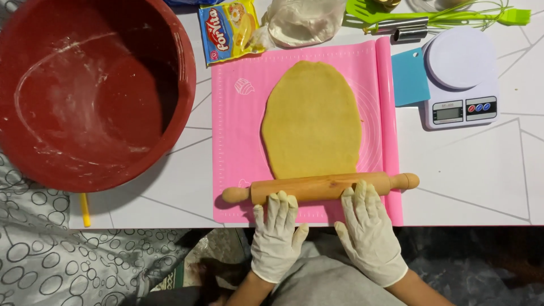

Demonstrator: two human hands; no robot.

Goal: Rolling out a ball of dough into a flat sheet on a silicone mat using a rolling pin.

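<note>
Two gloved hands, left hand (277,235) and right hand (368,229), lie flat with fingers spread on a rolling pin (321,187) at the near edge of the dough (311,119) (pink mat (238,130) beneath) on the tabletop (476,170)

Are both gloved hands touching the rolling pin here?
Touching. The head view shows the left hand and right hand with fingertips resting flat on the rolling pin, no gap visible, at the dough's near edge.
</note>
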